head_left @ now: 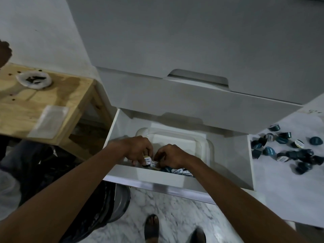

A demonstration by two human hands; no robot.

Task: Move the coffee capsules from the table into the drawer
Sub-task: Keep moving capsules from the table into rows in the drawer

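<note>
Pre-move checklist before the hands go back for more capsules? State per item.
1. Drawer open far enough: ok.
2. Tray in drawer has free space: ok, its far half is bare.
3. Left hand free: not ok, fingers on a capsule.
4. Right hand free: cannot tell, fingers curled at a capsule, grip hidden.
5. Capsules left on the table: ok, a loose pile lies right of the drawer.
6. Path from drawer to pile clear: ok, nothing between them.
</note>
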